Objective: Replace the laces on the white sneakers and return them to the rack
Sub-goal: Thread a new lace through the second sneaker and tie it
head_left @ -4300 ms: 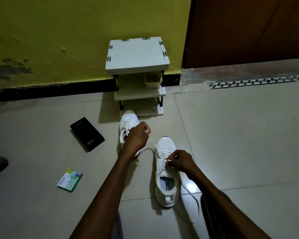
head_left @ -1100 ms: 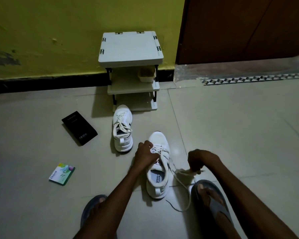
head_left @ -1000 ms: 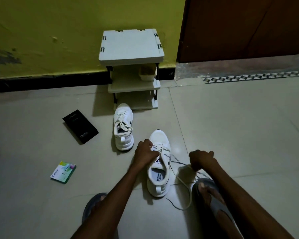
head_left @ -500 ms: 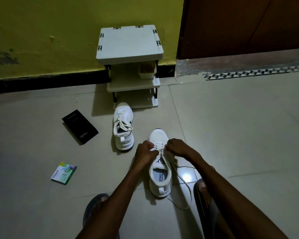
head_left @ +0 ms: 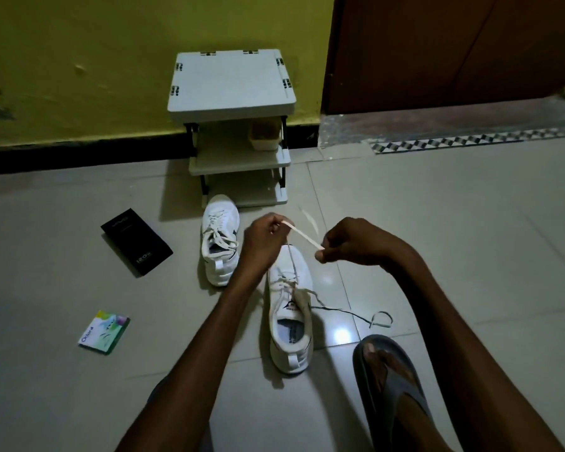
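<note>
- Pinching a flat white lace (head_left: 302,236) taut between left hand (head_left: 264,240) and right hand (head_left: 356,243), fingers of both curled on it, above the near sneaker (head_left: 291,314) toe.
- Running the lace down to that sneaker's eyelets, shoe standing on the floor (head_left: 454,230) tiles.
- Showing the second sneaker (head_left: 219,243), laces threaded, just before the rack (head_left: 230,83).

The single view comes from the person's own head, tipped forward and down over the tiled floor (head_left: 454,239). It faces the yellow wall (head_left: 79,44) and the small rack (head_left: 229,83) against it, with a brown door (head_left: 437,44) at upper right. Both forearms enter from the bottom edge. The left hand (head_left: 261,243) and right hand (head_left: 356,243), with the lace (head_left: 302,236) between them, sit close, near mid-frame. The wide lens also takes in the person's sandalled foot (head_left: 392,380).
</note>
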Action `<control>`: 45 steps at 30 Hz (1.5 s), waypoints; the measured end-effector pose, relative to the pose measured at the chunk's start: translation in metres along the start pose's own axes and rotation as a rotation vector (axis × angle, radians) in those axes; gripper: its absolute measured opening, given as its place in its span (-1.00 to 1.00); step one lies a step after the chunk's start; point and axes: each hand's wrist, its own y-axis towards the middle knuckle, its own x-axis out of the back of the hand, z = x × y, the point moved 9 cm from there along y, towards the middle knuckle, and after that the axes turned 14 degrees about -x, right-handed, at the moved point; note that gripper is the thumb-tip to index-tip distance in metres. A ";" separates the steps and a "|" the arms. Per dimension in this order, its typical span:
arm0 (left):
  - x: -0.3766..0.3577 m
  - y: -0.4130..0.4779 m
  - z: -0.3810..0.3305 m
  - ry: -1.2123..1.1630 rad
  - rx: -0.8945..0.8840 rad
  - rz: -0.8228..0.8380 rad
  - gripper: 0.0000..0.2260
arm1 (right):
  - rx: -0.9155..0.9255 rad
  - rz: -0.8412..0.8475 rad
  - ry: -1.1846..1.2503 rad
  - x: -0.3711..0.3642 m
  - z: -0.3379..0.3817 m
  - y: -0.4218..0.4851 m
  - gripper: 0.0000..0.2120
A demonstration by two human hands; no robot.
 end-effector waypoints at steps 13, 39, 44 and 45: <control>-0.007 -0.047 0.068 0.284 0.289 0.415 -0.72 | -0.241 0.085 0.806 -0.083 -0.043 0.040 -0.83; -0.011 -0.088 0.111 -0.241 0.631 0.329 -0.84 | -0.181 -0.286 0.347 -0.119 -0.034 0.046 -0.92; -0.011 -0.089 0.112 -0.236 0.635 0.334 -0.83 | -0.151 -0.363 0.299 -0.115 -0.031 0.049 -0.87; -0.011 -0.089 0.112 -0.238 0.638 0.337 -0.82 | -0.144 -0.371 0.296 -0.115 -0.032 0.049 -0.87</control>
